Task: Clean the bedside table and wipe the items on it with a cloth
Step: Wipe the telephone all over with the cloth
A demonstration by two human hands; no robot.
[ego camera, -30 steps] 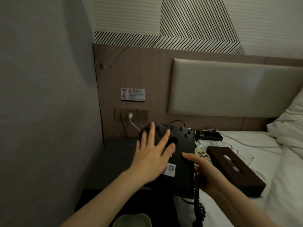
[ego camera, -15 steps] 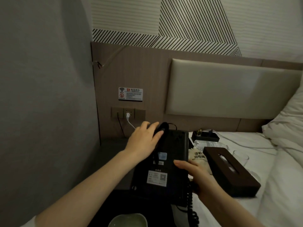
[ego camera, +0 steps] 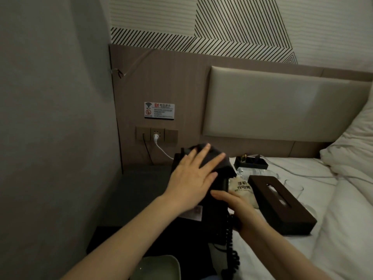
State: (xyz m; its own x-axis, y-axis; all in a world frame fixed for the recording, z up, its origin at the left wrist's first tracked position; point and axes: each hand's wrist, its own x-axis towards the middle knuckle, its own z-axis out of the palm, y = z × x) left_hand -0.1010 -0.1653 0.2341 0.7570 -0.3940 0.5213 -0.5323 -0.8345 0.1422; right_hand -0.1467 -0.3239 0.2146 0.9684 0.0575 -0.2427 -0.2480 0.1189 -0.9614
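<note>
A black telephone (ego camera: 214, 217) is held tilted up over the dark bedside table (ego camera: 137, 190), its underside with a white label facing me. My left hand (ego camera: 191, 178) lies flat with straight fingers on a dark cloth (ego camera: 220, 164), pressing it against the upper part of the phone's underside. My right hand (ego camera: 240, 209) grips the phone's right edge, thumb on the underside and fingers hidden behind. The coiled cord (ego camera: 230, 249) hangs down below my right hand.
A dark tissue box (ego camera: 282, 203), a drawstring pouch (ego camera: 242, 188), a water bottle (ego camera: 256, 171), glasses (ego camera: 292, 186) and a small black tray (ego camera: 252, 162) lie on the white bed to the right. A wall socket (ego camera: 156, 135) with plugged cables sits behind. A pale bowl (ego camera: 159, 267) is at the bottom edge.
My left hand with the cloth slid up to the phone's top edge, then came back down and to the right across the underside. My right hand kept its hold on the phone.
</note>
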